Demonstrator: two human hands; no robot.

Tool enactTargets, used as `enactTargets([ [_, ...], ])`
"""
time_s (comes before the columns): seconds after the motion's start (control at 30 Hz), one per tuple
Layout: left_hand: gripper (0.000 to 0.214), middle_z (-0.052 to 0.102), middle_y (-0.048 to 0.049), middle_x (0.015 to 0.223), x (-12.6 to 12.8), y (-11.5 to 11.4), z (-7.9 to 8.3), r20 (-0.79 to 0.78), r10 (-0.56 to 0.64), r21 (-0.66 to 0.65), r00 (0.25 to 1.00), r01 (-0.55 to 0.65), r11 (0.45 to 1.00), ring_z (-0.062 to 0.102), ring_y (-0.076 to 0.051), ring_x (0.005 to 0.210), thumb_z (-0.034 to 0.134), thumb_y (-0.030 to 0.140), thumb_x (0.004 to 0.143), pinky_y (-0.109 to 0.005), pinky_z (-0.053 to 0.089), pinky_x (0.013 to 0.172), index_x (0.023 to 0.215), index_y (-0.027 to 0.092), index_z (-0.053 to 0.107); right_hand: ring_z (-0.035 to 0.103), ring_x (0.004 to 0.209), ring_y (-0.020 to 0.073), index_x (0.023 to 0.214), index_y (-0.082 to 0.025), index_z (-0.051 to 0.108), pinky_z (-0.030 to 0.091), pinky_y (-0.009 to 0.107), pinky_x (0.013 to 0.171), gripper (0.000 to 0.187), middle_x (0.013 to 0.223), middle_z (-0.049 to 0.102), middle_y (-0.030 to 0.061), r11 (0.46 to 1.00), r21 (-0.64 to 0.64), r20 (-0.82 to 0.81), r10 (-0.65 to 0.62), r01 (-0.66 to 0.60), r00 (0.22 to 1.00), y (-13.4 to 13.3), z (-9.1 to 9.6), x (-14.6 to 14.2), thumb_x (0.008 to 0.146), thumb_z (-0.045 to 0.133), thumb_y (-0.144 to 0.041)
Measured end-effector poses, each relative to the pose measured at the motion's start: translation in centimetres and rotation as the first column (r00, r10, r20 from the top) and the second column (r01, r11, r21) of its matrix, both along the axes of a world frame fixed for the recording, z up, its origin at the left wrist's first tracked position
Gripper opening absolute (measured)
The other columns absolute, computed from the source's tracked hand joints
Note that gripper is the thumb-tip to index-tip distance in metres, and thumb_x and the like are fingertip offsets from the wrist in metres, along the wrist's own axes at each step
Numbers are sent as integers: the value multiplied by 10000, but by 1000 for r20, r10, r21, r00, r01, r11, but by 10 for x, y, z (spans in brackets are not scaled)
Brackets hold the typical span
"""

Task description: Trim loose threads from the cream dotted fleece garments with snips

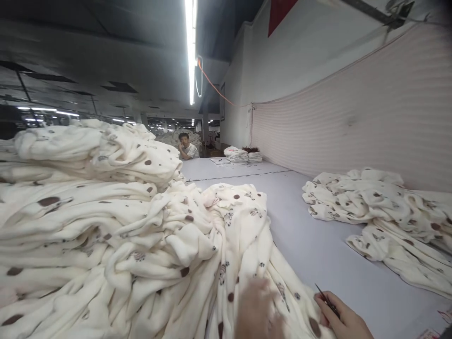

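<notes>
A big heap of cream fleece garments with brown dots [116, 235] fills the left and middle of the view. My left hand [256, 308] lies on the fleece at the bottom edge; it is blurred, so its fingers cannot be read. To its right, my right hand [341, 320] is closed around small dark scissors [326, 299], whose blades point up and left. This hand touches the edge of the fleece where it meets the white table [318, 245].
A second pile of the same fleece [381, 212] lies on the table at the right, below a pink striped cloth [353, 122] hanging along the wall. A seated person [187, 147] is at the far end, near stacks of folded cloth [242, 155].
</notes>
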State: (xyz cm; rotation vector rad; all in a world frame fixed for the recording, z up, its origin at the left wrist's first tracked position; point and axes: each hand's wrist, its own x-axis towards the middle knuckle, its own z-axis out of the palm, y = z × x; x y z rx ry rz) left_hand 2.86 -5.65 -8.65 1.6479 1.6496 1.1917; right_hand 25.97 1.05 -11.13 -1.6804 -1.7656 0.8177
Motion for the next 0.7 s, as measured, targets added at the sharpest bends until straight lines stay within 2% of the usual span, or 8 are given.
enactTargets([
  [0.13, 516, 410, -137, 1437, -55, -14, -16, -109, 264, 25, 959, -262, 965, 165, -346, 1397, 551, 328, 756, -542, 66, 1136, 1237, 146, 578, 645, 743, 204, 752, -237, 625, 478, 227, 649, 443, 729, 699, 11, 999, -25, -52, -39, 38, 998, 9, -15, 14, 759, 414, -626],
  [0.27, 757, 290, -126, 1496, 15, -12, -38, -228, -12, -291, 974, -56, 955, 70, -380, 1397, 625, 351, 689, -544, 55, 1125, 1383, 154, 394, 677, 809, 245, 892, -221, 667, 516, 255, 633, 486, 885, 739, 48, 991, -112, -156, -88, 71, 984, 21, -16, 15, 699, 493, -631],
  [0.37, 1074, -18, -126, 1549, 67, -2, -23, -102, -219, -357, 970, 170, 919, -146, -385, 1376, 690, 430, 627, -592, -15, 1099, 1460, 156, 71, 688, 868, 267, 910, -204, 675, 536, 279, 695, 515, 1001, 730, 81, 987, -117, -232, -136, 111, 963, 29, -15, 26, 636, 544, -620],
  [0.43, 1076, 27, -161, 1549, 64, 1, -4, -36, -340, -347, 940, 307, 886, -107, -413, 1380, 675, 482, 641, -620, 28, 1090, 1462, 133, 74, 686, 898, 279, 899, -198, 680, 536, 299, 735, 528, 1023, 724, 102, 980, -116, -226, -183, 160, 957, 29, -14, 38, 609, 548, -618],
  [0.5, 830, 318, -170, 1483, 28, 0, 12, 0, -359, -283, 933, 344, 895, 199, -393, 1373, 583, 521, 730, -558, 214, 1091, 1419, 144, 314, 682, 917, 284, 880, -199, 685, 536, 304, 753, 521, 1003, 730, 106, 975, -133, -202, -203, 178, 958, 26, -15, 48, 599, 551, -617],
  [0.53, 593, 524, -133, 1340, 2, -2, 15, -2, -264, -210, 964, 258, 943, 441, -330, 1252, 507, 500, 796, -487, 352, 1039, 1304, 193, 498, 680, 928, 283, 871, -201, 687, 538, 300, 756, 514, 989, 734, 102, 974, -143, -200, -201, 175, 959, 22, -17, 51, 602, 553, -617],
  [0.6, 404, 631, -114, 1180, -53, -7, 10, -135, 107, 18, 985, -106, 994, 555, -249, 1117, 382, 376, 877, -416, 419, 989, 1156, 183, 601, 675, 947, 276, 866, -205, 684, 543, 286, 755, 507, 965, 741, 90, 975, -152, -216, -194, 163, 957, 14, -23, 50, 619, 544, -625],
  [0.7, 365, 528, -164, 1323, -107, -20, -17, -475, 450, 204, 756, -403, 892, 413, -330, 1261, 473, 305, 823, -560, 271, 1057, 1111, 141, 627, 671, 962, 267, 862, -205, 677, 547, 264, 749, 517, 959, 742, 80, 970, -179, -216, -201, 164, 955, 0, -33, 38, 636, 520, -643],
])
